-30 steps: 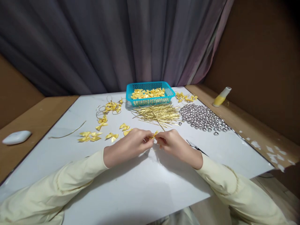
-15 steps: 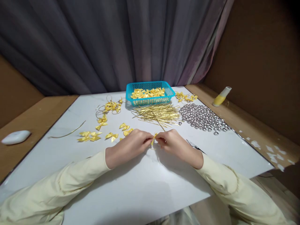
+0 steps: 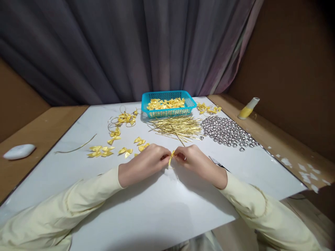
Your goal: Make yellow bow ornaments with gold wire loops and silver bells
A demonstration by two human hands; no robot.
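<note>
Our left hand (image 3: 146, 160) and right hand (image 3: 197, 162) pinch a yellow bow (image 3: 171, 159), fingers closed either side, seemingly to steady it, nearer us than the blue basket (image 3: 144, 103). Gold ties (image 3: 178, 126) before basket, likely for reach.

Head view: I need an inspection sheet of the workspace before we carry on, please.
Surface: white, glossy tabletop.
Job's things: yellow ribbon, held; blue basket with bows inside; gold wires piled in front of it; silver beads to their right.
Clutter: white scraps on the right ledge; bent wire at left; dark tool, type unclear, by the right hand.
Hands: left hand and right hand pinch the ribbon between them.
Cables: thin dark line below the tabletop's right corner; cannot tell whether it is a cable.
Surroundings: gray curtain behind; brown panels on both sides.
</note>
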